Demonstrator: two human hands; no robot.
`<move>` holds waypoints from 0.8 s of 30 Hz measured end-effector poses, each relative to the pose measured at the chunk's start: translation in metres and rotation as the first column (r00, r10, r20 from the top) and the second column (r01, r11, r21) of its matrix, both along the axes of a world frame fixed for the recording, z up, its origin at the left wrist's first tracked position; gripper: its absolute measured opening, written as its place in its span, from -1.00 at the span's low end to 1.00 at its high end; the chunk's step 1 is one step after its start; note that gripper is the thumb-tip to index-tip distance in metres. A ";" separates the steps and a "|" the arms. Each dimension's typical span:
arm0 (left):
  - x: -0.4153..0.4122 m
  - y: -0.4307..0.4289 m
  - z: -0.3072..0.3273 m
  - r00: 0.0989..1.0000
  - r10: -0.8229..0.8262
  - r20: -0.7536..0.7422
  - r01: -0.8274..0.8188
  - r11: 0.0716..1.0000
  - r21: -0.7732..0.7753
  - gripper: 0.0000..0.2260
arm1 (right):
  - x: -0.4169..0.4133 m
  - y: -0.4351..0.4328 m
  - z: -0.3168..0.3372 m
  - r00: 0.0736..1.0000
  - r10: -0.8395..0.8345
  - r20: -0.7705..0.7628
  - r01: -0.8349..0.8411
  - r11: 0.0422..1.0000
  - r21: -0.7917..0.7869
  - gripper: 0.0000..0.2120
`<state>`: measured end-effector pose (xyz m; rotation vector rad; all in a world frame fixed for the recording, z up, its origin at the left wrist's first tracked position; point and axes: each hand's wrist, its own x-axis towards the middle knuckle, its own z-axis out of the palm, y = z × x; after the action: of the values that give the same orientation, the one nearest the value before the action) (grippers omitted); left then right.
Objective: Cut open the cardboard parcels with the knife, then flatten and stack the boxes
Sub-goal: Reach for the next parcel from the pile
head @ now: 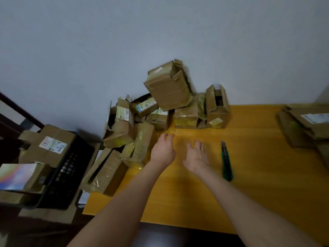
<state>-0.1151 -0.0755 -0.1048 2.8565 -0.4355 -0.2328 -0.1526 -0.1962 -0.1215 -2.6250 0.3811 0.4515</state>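
Observation:
A heap of brown cardboard parcels (165,107) is piled at the back left of the yellow table (258,175), against the wall. One taped box (168,86) leans tilted on top of the heap. My left hand (162,150) reaches out, fingers apart, close beside a parcel wrapped in yellow tape (142,141). My right hand (196,157) hovers open, palm turned inward, over the bare table. A green utility knife (226,160) lies on the table just right of my right hand, blade end pointing away. Neither hand holds anything.
Flattened cardboard (306,125) is stacked at the table's right edge. A black plastic crate (67,168) with more boxes stands left of the table. One long parcel (106,173) hangs over the table's left edge. The wall rises right behind the heap.

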 end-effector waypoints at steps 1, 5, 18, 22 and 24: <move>0.006 0.009 0.000 0.998 -0.020 0.062 0.021 1.000 -0.013 -0.50 | 0.006 0.008 0.001 1.000 0.003 0.000 -0.003 1.000 -0.003 -0.42; 0.037 0.031 0.015 0.955 -0.019 0.296 0.035 0.998 -0.048 -0.54 | 0.035 0.031 0.005 1.000 -0.003 0.024 0.002 1.000 0.025 -0.44; 0.158 0.170 0.059 0.689 0.666 -0.286 -0.715 0.557 -0.423 -0.38 | 0.134 0.137 0.037 0.993 -0.064 0.095 0.008 0.865 0.503 -0.38; 0.157 0.194 0.037 0.552 0.544 -0.632 -0.833 0.377 -0.404 -0.33 | 0.148 0.155 0.041 0.993 -0.116 -0.019 0.105 0.806 0.582 -0.37; 0.153 0.201 0.036 0.566 0.477 -0.672 -0.820 0.412 -0.398 -0.39 | 0.150 0.165 0.044 0.989 -0.118 -0.088 0.146 0.737 0.660 -0.45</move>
<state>0.0382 0.1252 -0.0693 1.8844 0.6523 -0.4595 -0.0021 -0.0309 -0.0778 -1.8742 0.3364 0.4832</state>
